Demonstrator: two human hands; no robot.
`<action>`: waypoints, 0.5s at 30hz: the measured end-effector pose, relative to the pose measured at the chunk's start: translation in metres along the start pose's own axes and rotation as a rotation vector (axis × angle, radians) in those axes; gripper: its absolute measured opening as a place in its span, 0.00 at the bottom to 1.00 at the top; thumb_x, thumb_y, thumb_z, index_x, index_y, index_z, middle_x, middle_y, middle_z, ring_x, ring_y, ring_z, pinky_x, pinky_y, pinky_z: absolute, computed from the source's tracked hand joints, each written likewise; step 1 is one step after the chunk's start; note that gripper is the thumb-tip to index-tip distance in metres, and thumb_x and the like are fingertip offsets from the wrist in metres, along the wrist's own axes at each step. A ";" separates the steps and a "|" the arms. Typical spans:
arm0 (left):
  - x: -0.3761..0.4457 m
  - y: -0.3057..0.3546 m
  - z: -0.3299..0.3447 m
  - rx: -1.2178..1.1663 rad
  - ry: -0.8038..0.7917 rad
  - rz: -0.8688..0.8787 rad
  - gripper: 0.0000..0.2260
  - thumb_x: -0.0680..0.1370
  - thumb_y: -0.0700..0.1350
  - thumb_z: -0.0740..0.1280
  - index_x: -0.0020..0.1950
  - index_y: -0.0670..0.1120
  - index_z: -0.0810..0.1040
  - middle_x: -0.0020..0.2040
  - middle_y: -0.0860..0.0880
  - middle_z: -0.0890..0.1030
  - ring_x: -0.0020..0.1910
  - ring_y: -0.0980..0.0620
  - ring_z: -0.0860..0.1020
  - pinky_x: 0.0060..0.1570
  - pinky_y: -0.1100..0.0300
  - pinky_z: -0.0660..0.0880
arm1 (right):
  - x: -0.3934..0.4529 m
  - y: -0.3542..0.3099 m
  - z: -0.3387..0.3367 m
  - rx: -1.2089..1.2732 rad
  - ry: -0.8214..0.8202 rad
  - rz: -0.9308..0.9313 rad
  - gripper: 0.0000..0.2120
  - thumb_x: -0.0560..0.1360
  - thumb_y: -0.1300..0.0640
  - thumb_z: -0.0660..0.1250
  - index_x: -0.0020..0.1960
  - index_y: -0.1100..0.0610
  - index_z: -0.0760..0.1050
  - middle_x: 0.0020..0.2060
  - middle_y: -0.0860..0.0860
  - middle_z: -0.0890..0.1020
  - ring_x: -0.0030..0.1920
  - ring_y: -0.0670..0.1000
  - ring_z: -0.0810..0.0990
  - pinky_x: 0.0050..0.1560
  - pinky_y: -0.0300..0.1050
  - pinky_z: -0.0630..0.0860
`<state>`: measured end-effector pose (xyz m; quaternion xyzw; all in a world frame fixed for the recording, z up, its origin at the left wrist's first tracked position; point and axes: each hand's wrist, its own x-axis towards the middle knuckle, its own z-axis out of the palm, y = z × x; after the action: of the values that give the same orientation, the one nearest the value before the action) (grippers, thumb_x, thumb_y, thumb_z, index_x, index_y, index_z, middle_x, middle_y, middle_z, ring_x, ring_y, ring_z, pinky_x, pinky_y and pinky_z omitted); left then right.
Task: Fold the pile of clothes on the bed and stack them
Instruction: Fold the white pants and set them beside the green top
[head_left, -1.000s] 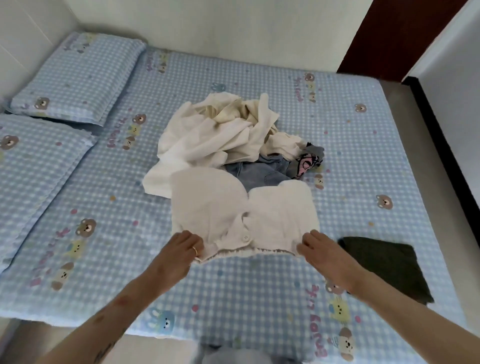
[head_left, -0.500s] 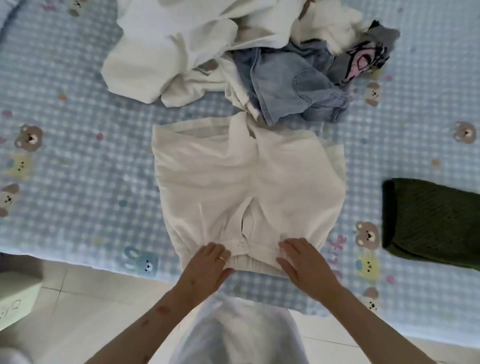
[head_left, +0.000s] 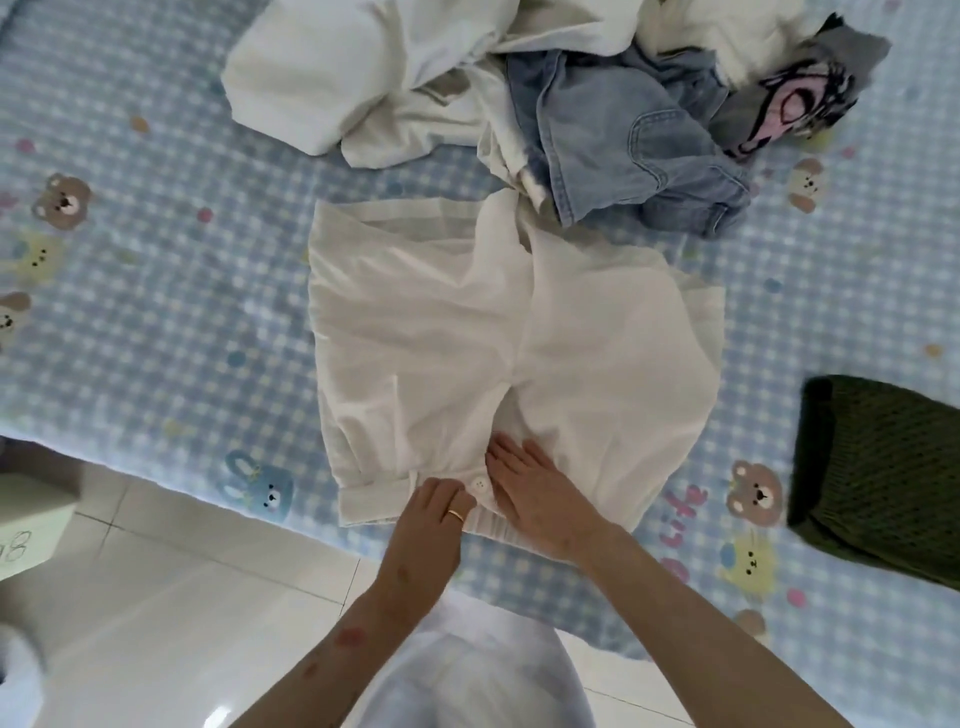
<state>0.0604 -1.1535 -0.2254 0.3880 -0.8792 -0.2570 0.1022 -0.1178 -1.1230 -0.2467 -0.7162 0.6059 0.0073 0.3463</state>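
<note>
White shorts (head_left: 498, 353) lie spread flat on the blue checked bed (head_left: 156, 312), waistband toward the near edge. My left hand (head_left: 434, 514), with a ring, rests on the waistband just left of its white button, fingers curled onto the cloth. My right hand (head_left: 535, 486) lies flat, fingers apart, on the shorts right of the button. Beyond the shorts sits the unfolded pile: white garments (head_left: 363, 78), a light denim piece (head_left: 634, 145) and a grey piece with a pink print (head_left: 789, 104). A folded dark green garment (head_left: 883, 467) lies at the right.
The bed's near edge runs diagonally past my hands, with white tiled floor (head_left: 182, 597) below it. A pale box (head_left: 31, 525) stands on the floor at the left. My white clothing (head_left: 467, 665) shows at the bottom.
Both hands have slid inward along the waistband from its outer corners to meet beside the button. My view has tipped down and closer to the bed edge.
</note>
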 end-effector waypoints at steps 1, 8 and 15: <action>-0.005 -0.001 -0.002 0.004 -0.002 0.023 0.12 0.63 0.27 0.61 0.39 0.38 0.81 0.38 0.44 0.79 0.41 0.47 0.72 0.41 0.57 0.72 | -0.001 0.000 -0.003 0.056 0.017 -0.024 0.23 0.83 0.53 0.50 0.76 0.56 0.55 0.76 0.50 0.58 0.77 0.48 0.51 0.75 0.42 0.43; -0.009 -0.009 0.000 0.106 -0.046 0.023 0.21 0.64 0.28 0.69 0.55 0.41 0.82 0.52 0.43 0.82 0.50 0.43 0.80 0.49 0.53 0.79 | -0.061 -0.005 0.005 -0.083 0.079 0.087 0.32 0.71 0.48 0.71 0.71 0.60 0.68 0.70 0.55 0.71 0.71 0.56 0.68 0.69 0.56 0.68; 0.001 -0.010 -0.007 0.072 -0.078 0.056 0.20 0.64 0.27 0.64 0.54 0.34 0.81 0.42 0.42 0.82 0.42 0.44 0.78 0.40 0.55 0.80 | -0.077 -0.005 0.015 -0.116 0.194 0.174 0.41 0.51 0.76 0.76 0.64 0.63 0.75 0.63 0.58 0.77 0.62 0.56 0.78 0.54 0.48 0.80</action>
<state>0.0685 -1.1626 -0.2251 0.3563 -0.9017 -0.2373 0.0611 -0.1276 -1.0483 -0.2225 -0.6772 0.6948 0.0028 0.2421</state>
